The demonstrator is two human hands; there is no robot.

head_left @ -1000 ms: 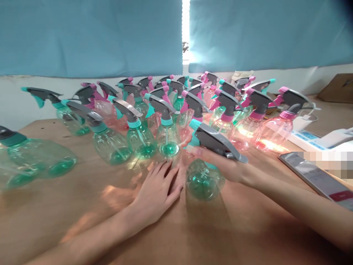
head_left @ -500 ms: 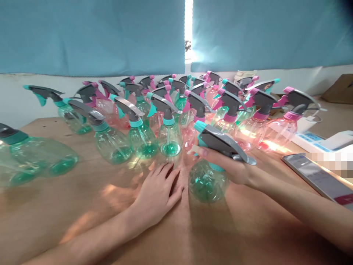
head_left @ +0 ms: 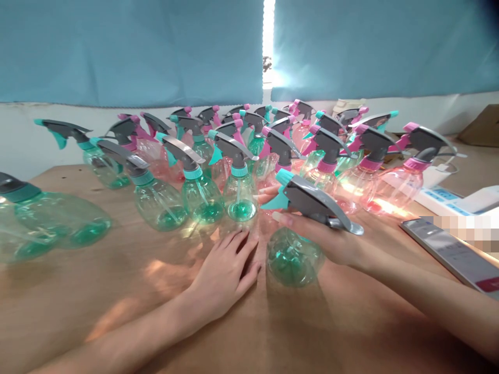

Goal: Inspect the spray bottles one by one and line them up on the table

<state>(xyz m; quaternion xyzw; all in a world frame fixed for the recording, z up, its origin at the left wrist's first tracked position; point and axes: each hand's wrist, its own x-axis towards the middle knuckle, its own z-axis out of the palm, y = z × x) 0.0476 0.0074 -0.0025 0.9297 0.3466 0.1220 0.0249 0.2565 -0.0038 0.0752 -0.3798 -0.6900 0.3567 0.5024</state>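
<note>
Head view: our right hand [head_left: 326, 238] wraps a green spray bottle's neck [head_left: 294, 262]; our left hand [head_left: 226, 267] lies spread, empty, on the tabletop [head_left: 218, 345]

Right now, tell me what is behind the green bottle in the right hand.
Pink bottles show behind the green bottle, their pink collars in view. The right hand and the bottle's gray head cover some lower parts; what lies there cannot be seen.

Open brown tabletop [head_left: 128, 265] lies between the left hand [head_left: 228, 267], resting flat, and the green bottles [head_left: 58, 215] at far left, and between both forearms [head_left: 405, 285]. Packed trigger sprayers [head_left: 239, 192] wall off the far side; the right hand's [head_left: 327, 236] green spray bottle [head_left: 295, 262] and the smartphone [head_left: 448, 254] obstruct the right.
</note>
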